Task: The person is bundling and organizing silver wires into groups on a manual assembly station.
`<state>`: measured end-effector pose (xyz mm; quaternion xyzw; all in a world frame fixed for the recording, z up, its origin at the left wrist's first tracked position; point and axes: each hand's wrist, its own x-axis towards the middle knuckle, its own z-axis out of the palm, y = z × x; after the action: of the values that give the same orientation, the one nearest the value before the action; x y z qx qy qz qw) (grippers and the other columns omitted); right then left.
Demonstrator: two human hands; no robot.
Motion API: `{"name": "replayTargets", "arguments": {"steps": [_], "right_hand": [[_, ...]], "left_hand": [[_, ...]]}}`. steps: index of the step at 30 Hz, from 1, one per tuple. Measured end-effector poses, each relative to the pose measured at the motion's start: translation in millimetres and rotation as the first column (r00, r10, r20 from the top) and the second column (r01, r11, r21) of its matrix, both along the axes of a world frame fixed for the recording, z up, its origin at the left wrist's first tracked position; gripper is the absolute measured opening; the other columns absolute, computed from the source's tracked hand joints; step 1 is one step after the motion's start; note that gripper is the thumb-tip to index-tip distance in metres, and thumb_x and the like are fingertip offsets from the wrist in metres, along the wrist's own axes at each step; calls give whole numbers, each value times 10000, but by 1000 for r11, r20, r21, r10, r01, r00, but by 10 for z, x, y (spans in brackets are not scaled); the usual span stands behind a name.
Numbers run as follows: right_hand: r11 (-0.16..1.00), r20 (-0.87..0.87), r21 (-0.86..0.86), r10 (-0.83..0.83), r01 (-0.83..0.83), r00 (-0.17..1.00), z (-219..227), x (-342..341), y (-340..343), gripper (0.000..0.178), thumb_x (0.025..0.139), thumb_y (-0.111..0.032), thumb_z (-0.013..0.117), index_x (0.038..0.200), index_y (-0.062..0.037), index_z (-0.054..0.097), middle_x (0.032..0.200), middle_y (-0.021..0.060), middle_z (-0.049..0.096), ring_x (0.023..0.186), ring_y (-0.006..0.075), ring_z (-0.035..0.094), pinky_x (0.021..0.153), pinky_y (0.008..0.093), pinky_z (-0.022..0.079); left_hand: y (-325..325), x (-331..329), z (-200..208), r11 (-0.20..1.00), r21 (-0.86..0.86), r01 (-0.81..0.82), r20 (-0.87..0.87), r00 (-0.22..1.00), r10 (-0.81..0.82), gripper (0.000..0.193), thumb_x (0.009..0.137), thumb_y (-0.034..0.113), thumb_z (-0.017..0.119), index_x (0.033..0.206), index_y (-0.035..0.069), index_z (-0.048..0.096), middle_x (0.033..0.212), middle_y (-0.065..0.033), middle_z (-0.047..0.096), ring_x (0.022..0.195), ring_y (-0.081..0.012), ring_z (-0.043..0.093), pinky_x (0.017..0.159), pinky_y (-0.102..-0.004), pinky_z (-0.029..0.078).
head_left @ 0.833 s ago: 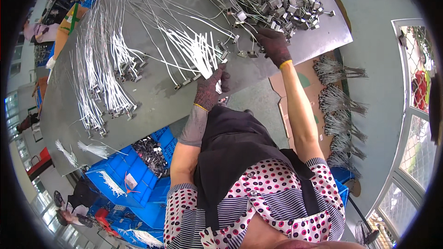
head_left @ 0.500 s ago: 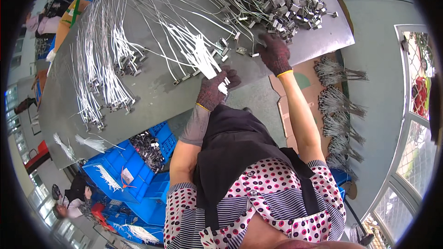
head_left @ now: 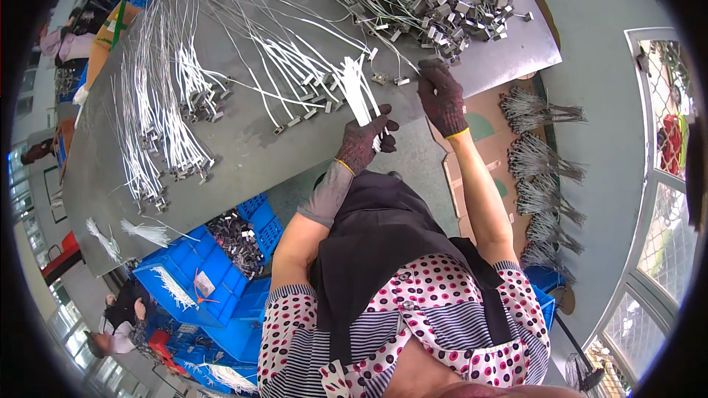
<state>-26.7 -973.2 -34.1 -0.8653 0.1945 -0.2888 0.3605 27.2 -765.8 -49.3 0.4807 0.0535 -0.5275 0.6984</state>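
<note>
Head view shows me the left hand [head_left: 360,144] keeping white strands [head_left: 355,92] in its grip; for the right hand [head_left: 442,101], I cannot tell.

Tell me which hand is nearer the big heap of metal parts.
Right. The right hand is just below the big heap of metal parts in the picture; the left hand is farther off, lower and to the left, holding a bundle of white strands.
</note>
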Motion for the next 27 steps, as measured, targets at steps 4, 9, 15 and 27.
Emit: {"name": "replayTargets", "arguments": {"steps": [4, 9, 15, 27], "right_hand": [[970, -24, 240, 48, -40, 999, 244, -532, 186, 263, 882, -53, 611, 1137, -35, 672, 993, 129, 685, 819, 199, 675, 713, 306, 538], [648, -336, 742, 137, 172, 932, 33, -1713, 615, 219, 946, -135, 607, 1105, -11, 692, 818, 48, 684, 662, 78, 564, 600, 246, 477], [566, -676, 641, 95, 519, 731, -633, -3665, 1218, 285, 966, -255, 619, 1078, -8, 708, 817, 41, 702, 691, 99, 613, 615, 268, 498], [607, -710, 501, -118, 616, 694, -579, -4405, 1535, 263, 877, -256, 675, 853, 5, 694, 731, 93, 691, 709, 175, 652, 643, 337, 509]], "left_hand": [[-264, -80, -162, 997, -77, 26, 180, 984, -12, 387, 911, 153, 681, 1239, -33, 591, 999, -173, 683, 771, -271, 688, 710, -421, 626], [-453, -154, -346, 977, -197, -85, -144, 988, 57, 275, 930, 110, 659, 1149, -51, 611, 1033, -182, 675, 883, -315, 696, 791, -460, 622], [-523, -248, -422, 983, -111, -145, -190, 974, 122, 232, 928, 92, 654, 1109, -47, 610, 944, -175, 676, 819, -336, 698, 739, -493, 623], [-494, 342, 174, 844, -280, -456, 17, 877, 480, 279, 907, 197, 726, 1041, -22, 614, 819, -142, 680, 691, -278, 704, 613, -422, 623]]}}
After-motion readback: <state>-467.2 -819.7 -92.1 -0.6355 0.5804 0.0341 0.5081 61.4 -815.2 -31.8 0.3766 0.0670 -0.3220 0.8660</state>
